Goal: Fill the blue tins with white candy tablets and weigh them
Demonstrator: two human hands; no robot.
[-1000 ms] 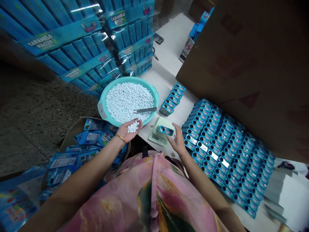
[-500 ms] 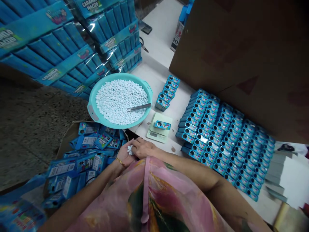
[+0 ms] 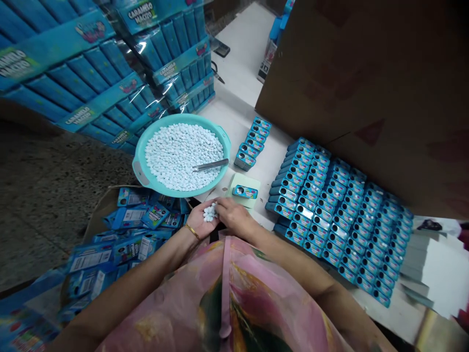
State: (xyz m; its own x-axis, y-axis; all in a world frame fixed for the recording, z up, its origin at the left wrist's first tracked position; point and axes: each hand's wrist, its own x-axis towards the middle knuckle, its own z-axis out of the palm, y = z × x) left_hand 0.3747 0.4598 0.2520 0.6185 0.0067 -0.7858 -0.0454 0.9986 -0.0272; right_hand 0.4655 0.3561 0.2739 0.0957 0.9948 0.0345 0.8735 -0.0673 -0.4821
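My left hand [image 3: 200,222] is cupped palm up, holding a small heap of white candies [image 3: 210,212]. Beside it, my right hand [image 3: 236,216] has its fingers bent in against the heap's edge; whatever its fingertips pinch is hidden. Just beyond the right hand, a small blue candy box [image 3: 245,191] with a round dark hole in its top stands on a pale green kitchen scale [image 3: 253,201]. The hand covers the scale's display. A turquoise basin [image 3: 141,175] full of the same white candies sits behind my left hand, a metal scoop [image 3: 210,165] lying in it.
Several blue boxes [image 3: 252,143] form a short row behind the scale. Packed rows of boxes [image 3: 337,225] fill the right, beside a large brown carton [image 3: 351,73]. A carton of loose boxes [image 3: 154,215] is at lower left. Wrapped display packs [image 3: 91,68] tower at upper left; scissors [image 3: 218,76] lie beyond.
Both hands have moved right and up, toward the scale. The left palm has opened wider, showing more candies, and the right hand now covers the scale's display.
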